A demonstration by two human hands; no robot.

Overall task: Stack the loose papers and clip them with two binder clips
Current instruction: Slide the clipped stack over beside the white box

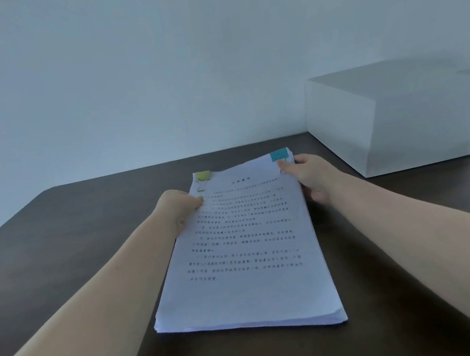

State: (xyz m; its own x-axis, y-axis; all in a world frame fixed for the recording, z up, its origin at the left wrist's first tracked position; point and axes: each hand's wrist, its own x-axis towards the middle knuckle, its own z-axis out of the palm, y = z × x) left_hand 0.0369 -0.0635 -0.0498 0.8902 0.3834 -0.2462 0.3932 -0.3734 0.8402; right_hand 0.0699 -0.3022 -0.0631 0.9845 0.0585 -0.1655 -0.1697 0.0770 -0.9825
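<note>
printed lines of text on the top sheet of the paper stack, too blurred to read

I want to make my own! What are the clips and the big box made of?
The green clip and blue clip look like painted metal with shiny wire handles. The white box is smooth and matte, maybe cardboard or plastic; I can't tell which.

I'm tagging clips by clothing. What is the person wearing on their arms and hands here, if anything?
Nothing is visible on them. The left hand and right hand are bare, with no gloves, and no rings, watch or bracelet show. Both forearms are uncovered right down to the frame edges, so any sleeves end out of view.
</note>
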